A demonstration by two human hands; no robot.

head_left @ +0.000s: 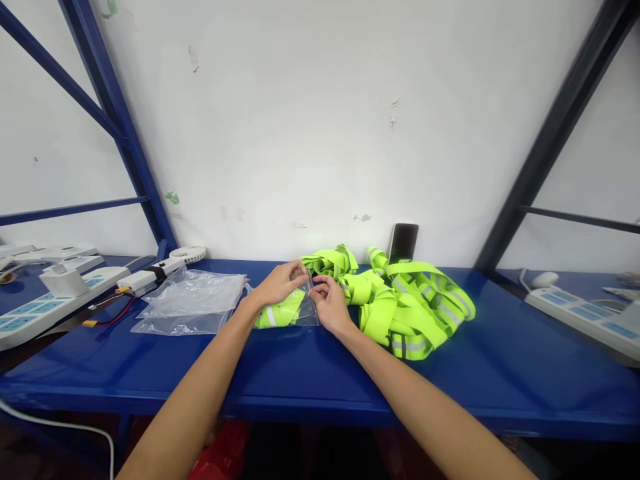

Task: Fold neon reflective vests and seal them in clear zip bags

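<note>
A small clear plastic bag (295, 313) with a folded neon-yellow reflective band inside lies on the blue table (310, 380). My left hand (280, 283) pinches the bag's top edge from the left. My right hand (330, 301) pinches the same edge from the right, fingers closed. Both hands meet at the bag's opening. A pile of neon-yellow reflective bands (400, 300) lies just right of my hands.
A stack of empty clear bags (193, 300) lies to the left. Power strips (55, 297) and wires sit at far left, another power strip (590, 317) at far right. A dark phone (403, 243) leans against the white wall. Blue shelf struts rise on both sides.
</note>
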